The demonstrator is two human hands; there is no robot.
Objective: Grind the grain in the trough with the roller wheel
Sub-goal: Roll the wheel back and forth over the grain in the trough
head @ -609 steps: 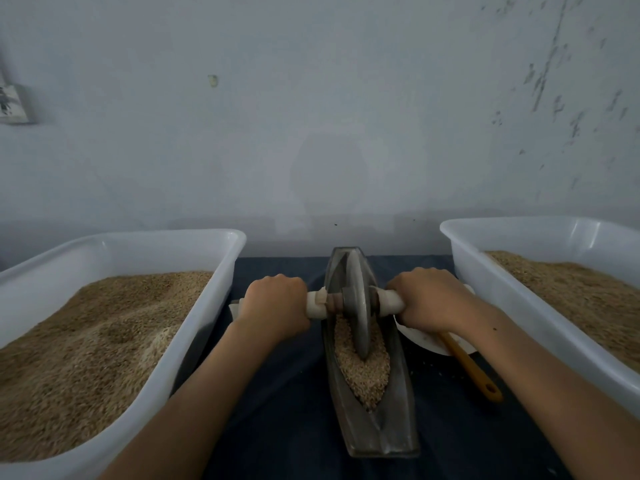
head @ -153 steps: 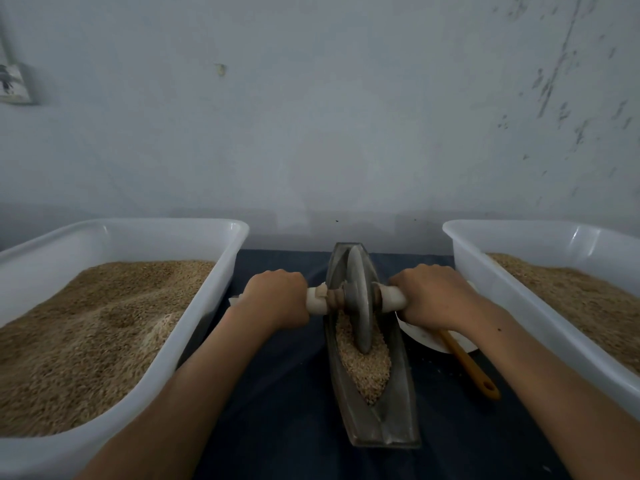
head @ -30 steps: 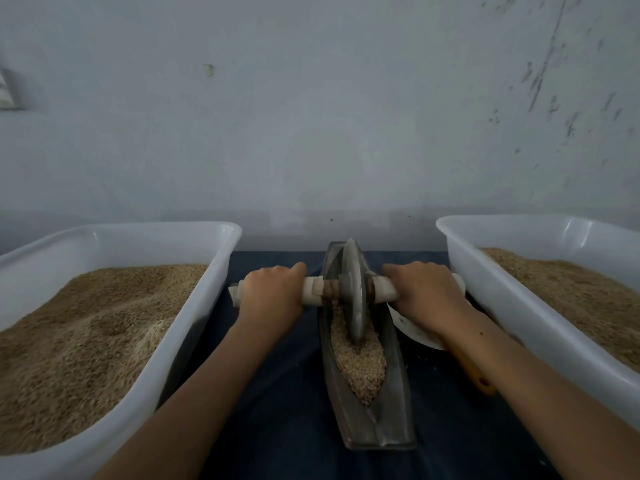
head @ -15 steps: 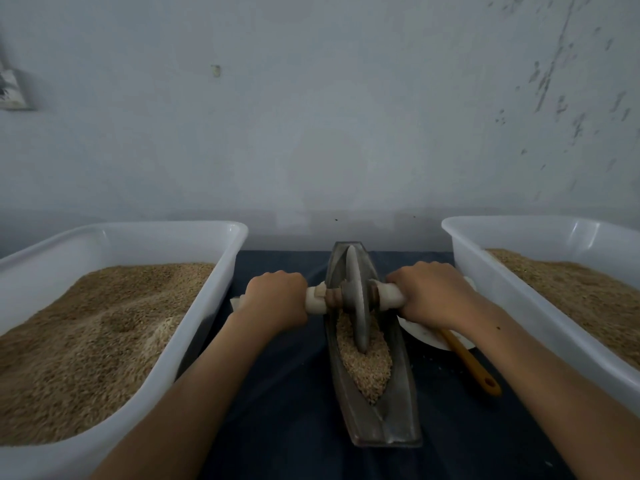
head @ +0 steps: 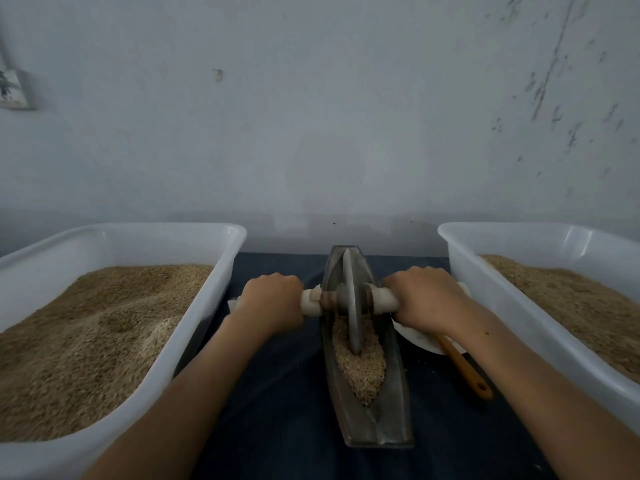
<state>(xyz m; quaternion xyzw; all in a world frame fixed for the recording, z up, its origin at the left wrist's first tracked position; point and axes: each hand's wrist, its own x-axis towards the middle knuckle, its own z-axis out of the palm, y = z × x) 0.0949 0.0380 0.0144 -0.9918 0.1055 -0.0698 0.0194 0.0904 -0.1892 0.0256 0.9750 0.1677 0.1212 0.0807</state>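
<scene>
A narrow boat-shaped metal trough (head: 393, 422) lies lengthwise on the dark cloth between two tubs. Tan grain (head: 363, 368) fills its middle and near part. A thin metal roller wheel (head: 350, 303) stands upright in the trough's far half, its lower rim sunk in the grain. A pale axle handle runs through the wheel. My left hand (head: 272, 301) grips the left end of the handle. My right hand (head: 427, 299) grips the right end. Both wrists hide the handle's tips.
A large white tub (head: 221, 261) heaped with grain stands at the left, and another white tub (head: 460, 258) with grain at the right. A white dish (head: 420, 337) with an orange-handled tool (head: 465, 370) lies under my right forearm. A grey wall rises right behind the trough.
Over the last second the wheel rolled back toward me from the trough's far end, and both hands came with it. In the last half second it has hardly moved.
</scene>
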